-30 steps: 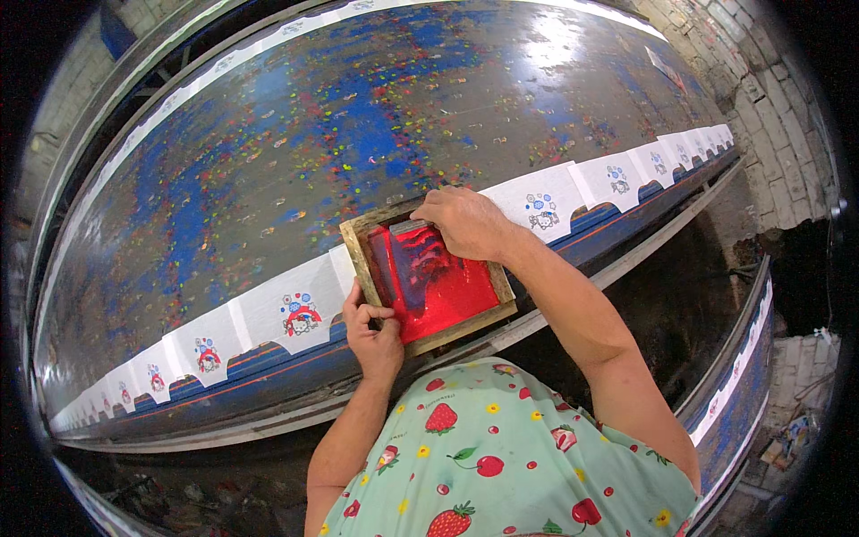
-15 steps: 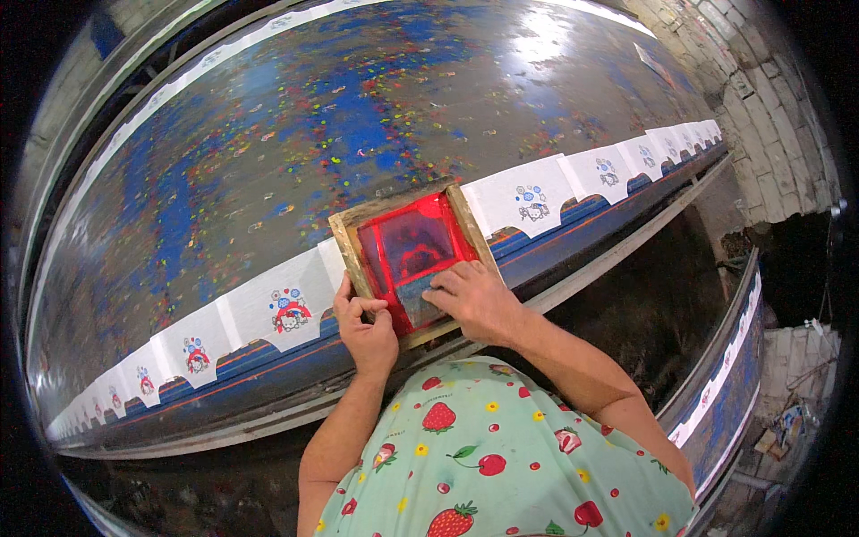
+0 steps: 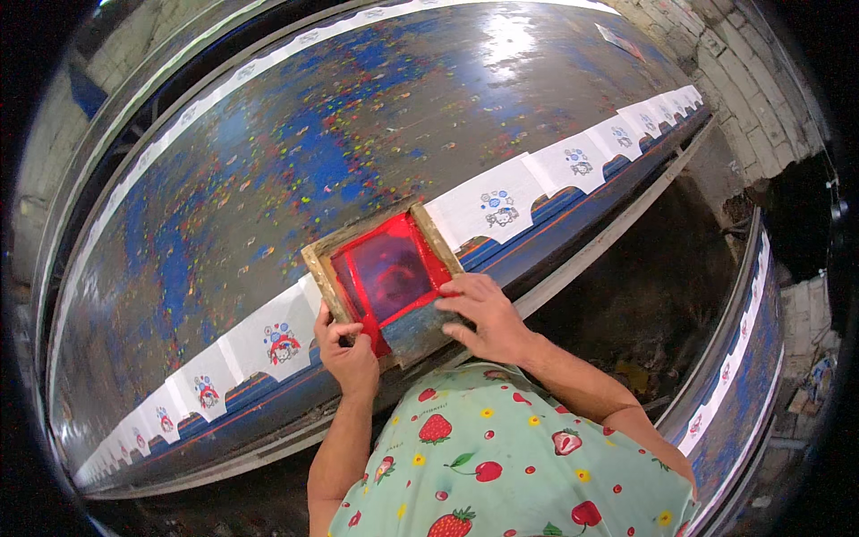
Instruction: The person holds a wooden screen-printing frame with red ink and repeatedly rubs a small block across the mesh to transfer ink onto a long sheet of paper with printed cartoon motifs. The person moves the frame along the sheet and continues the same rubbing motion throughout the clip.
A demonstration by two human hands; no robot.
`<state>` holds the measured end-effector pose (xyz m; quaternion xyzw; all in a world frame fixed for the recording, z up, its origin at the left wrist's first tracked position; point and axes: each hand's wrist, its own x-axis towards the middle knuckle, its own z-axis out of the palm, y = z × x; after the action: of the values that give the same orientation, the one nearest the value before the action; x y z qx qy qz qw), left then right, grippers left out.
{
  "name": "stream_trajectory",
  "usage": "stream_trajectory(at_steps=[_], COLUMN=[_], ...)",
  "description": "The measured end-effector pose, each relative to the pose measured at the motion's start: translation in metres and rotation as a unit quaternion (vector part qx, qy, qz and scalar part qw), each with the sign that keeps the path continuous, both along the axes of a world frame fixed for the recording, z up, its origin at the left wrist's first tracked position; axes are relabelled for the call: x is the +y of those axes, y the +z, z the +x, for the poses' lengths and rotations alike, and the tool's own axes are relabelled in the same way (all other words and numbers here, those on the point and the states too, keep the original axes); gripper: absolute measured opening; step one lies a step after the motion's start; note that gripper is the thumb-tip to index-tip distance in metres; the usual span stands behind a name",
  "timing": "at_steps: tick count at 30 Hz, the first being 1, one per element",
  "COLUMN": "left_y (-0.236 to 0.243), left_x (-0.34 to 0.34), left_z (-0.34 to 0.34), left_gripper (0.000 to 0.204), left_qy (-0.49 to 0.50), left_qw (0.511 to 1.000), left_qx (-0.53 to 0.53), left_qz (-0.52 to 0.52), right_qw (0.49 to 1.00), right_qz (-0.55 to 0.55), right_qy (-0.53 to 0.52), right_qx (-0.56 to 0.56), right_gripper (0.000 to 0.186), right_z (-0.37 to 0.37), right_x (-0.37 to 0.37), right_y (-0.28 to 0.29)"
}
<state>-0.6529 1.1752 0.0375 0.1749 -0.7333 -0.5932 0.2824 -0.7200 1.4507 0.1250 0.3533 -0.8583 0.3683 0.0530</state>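
A wooden printing screen (image 3: pixel 318 273) sits across the strip of white cloth pieces, red ink (image 3: pixel 369 329) around its dark mesh window (image 3: pixel 380 273). My left hand (image 3: pixel 347 356) is closed on the frame's lower left corner. My right hand (image 3: pixel 483 318) touches the lower right of the frame with its fingers apart, beside a grey squeegee blade (image 3: pixel 412 329) lying along the near edge. To the left, the cloth pieces (image 3: pixel 282 345) carry cartoon prints in red, blue and black; those to the right (image 3: pixel 501 210) show blue and black only.
The long paint-spattered printing table (image 3: pixel 268 161) curves away to both sides, its metal rail (image 3: pixel 564 277) along the near edge. Another table (image 3: pixel 743 376) with white pieces stands at the right, beside a white brick wall (image 3: pixel 734 72). A patterned mint apron (image 3: pixel 474 447) covers my body.
My right hand has moved from the screen's top toward me, the squeegee now at the near edge and the red ink swept aside from the mesh's middle. My left hand keeps its hold.
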Motion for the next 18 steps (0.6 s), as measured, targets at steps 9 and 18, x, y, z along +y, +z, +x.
stream_trajectory(at_steps=[9, 18], left_y=[0.003, -0.007], left_x=[0.089, 0.195], left_z=[-0.055, -0.112], left_gripper=[0.025, 0.022], left_qy=[-0.026, -0.018], left_qw=[0.997, 0.999], left_qx=[0.069, 0.013], left_qz=[-0.004, -0.049], right_qw=[0.976, 0.977], right_qz=[-0.151, -0.158], right_qy=[-0.097, -0.089], right_qx=[-0.124, -0.108], right_gripper=[0.039, 0.043], right_z=[-0.039, -0.094], right_x=[0.104, 0.212], right_y=[-0.034, -0.036])
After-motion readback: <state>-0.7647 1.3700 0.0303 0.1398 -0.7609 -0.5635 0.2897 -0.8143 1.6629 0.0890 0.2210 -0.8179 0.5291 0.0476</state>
